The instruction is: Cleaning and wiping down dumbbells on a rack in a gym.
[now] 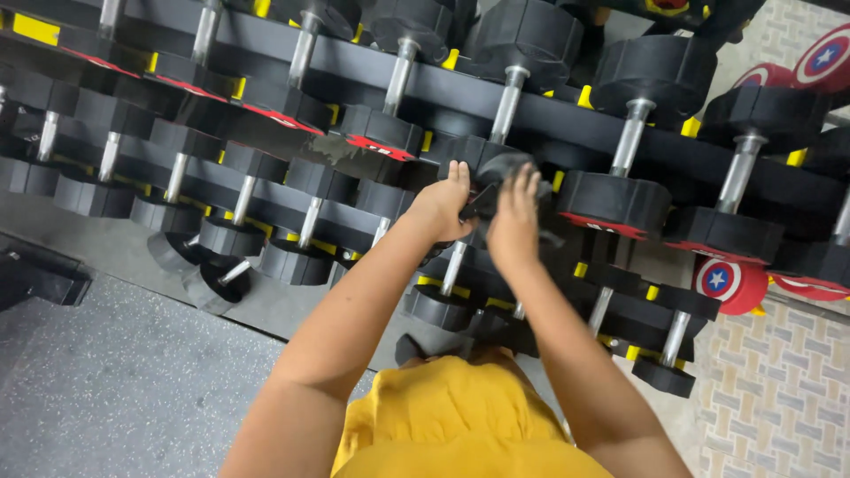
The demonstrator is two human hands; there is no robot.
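Both my arms reach forward to a black dumbbell (pixel 494 174) at the middle tier of a long rack (pixel 567 115). My left hand (pixel 441 206) grips its left side, fingers curled over the black head. My right hand (pixel 514 217) lies on the right side of the same dumbbell, fingers spread over it. The part of the dumbbell under my hands is hidden. Rows of black dumbbells with steel handles (pixel 507 102) sit above, below and to both sides.
The rack has black tiers with yellow and red labels. Red round balls with a white star (pixel 728 283) lie at the right by a patterned tile floor (pixel 779 381). Grey speckled flooring (pixel 115 389) spreads at the lower left. My yellow garment (pixel 452 425) fills the bottom centre.
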